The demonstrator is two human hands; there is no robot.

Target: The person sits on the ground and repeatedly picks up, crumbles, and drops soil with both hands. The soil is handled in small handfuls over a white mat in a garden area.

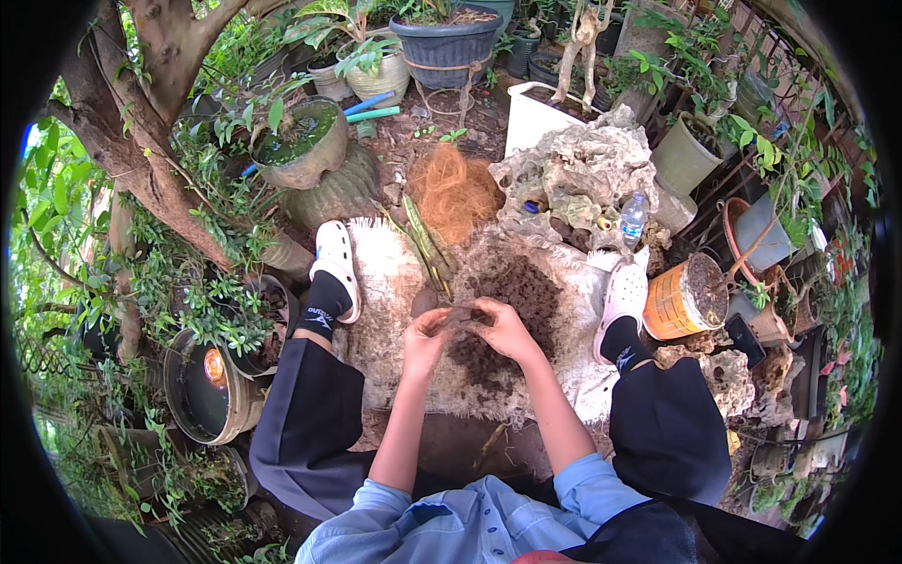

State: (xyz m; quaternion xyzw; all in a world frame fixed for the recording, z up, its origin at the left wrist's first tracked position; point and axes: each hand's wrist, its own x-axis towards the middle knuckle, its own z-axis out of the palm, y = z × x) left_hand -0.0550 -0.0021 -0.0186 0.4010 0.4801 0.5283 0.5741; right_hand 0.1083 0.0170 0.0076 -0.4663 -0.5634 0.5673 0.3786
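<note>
My left hand [427, 341] and my right hand [504, 330] meet over a woven white sack [386, 366] spread on the ground. Between their fingertips is a small dark clump, apparently of moist soil [459, 316]. A rounded brown lump [424, 302] lies just beyond my left fingers. Farther off, long variegated leaves [423, 243], like a snake plant's, lie across the sack. Loose dark soil [521, 289] is heaped beyond and beneath my right hand. A tangle of orange-brown fibre [451, 190] sits past the sack's far edge.
Pitted pale rock [585, 176] stands at the far right, with a plastic water bottle [633, 220] on it. An orange bucket of soil [687, 296] is beside my right shoe [624, 299]. Water-filled pots [204, 384] and a tree trunk [151, 169] flank the left.
</note>
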